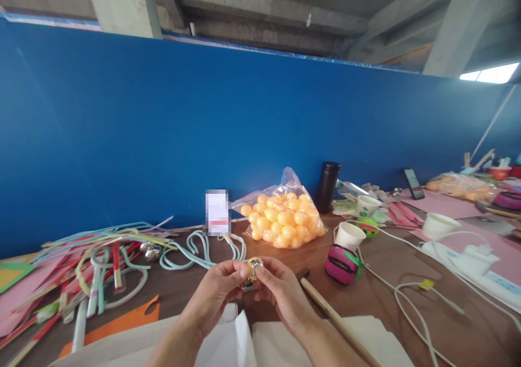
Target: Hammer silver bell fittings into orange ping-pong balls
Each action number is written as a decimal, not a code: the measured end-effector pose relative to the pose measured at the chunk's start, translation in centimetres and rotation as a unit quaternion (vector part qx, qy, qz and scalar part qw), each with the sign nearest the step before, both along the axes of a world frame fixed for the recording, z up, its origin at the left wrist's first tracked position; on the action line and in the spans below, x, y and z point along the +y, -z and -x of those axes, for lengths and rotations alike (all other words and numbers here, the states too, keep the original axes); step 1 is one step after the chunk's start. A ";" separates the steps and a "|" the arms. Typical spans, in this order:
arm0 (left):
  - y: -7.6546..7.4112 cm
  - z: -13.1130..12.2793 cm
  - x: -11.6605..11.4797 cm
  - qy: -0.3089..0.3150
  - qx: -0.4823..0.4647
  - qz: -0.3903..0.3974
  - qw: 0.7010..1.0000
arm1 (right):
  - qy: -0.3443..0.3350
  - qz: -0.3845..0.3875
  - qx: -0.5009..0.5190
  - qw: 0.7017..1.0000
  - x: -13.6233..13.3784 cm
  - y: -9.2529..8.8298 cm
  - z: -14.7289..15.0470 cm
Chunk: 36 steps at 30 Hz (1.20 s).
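Note:
My left hand [217,291] and my right hand [283,291] meet above the brown table [301,255], fingers pinched together round a small orange ball [253,267]. A small silvery piece [248,284] shows just under the ball between my fingers. Both thumbs and forefingers press on the ball. Behind my hands lies a clear plastic bag of orange balls [283,220]. A wooden stick [337,321] lies diagonally just right of my right wrist.
Coloured strips and straws [93,264] pile up at left with a silver bell [151,252] and a pale blue cord [195,250]. A pink pouch [342,264], paper cups [350,235], a dark flask [328,187], white cables [407,296] and white paper sheets [228,340] lie around. A blue wall stands behind.

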<state>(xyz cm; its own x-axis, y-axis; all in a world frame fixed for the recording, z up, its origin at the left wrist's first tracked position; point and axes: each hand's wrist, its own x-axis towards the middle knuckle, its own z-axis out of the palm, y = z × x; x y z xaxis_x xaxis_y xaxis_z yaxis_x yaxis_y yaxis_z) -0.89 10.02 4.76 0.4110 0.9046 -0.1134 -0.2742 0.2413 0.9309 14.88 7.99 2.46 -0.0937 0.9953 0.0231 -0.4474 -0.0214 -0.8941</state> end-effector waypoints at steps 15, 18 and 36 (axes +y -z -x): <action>0.1 -0.1 0.1 -0.001 -0.019 0.009 1.000 | 0.018 -0.002 -0.023 1.000 -0.4 -0.3 0.2; 0.1 -0.1 0.1 -0.002 -0.020 0.011 1.000 | 0.016 -0.004 -0.028 0.999 -0.4 -0.4 0.2; 0.2 0.3 0.2 0.013 -0.006 -0.004 1.000 | 0.002 -0.011 -0.041 0.999 -0.4 -0.5 0.1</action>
<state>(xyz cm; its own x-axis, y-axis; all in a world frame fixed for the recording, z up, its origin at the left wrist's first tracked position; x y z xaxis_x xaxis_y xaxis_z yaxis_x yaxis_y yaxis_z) -1.19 10.25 4.56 0.4363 0.8940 -0.1016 -0.2785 0.2415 0.9296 14.76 7.60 2.95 -0.0919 0.9951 0.0371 -0.3726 0.0001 -0.9280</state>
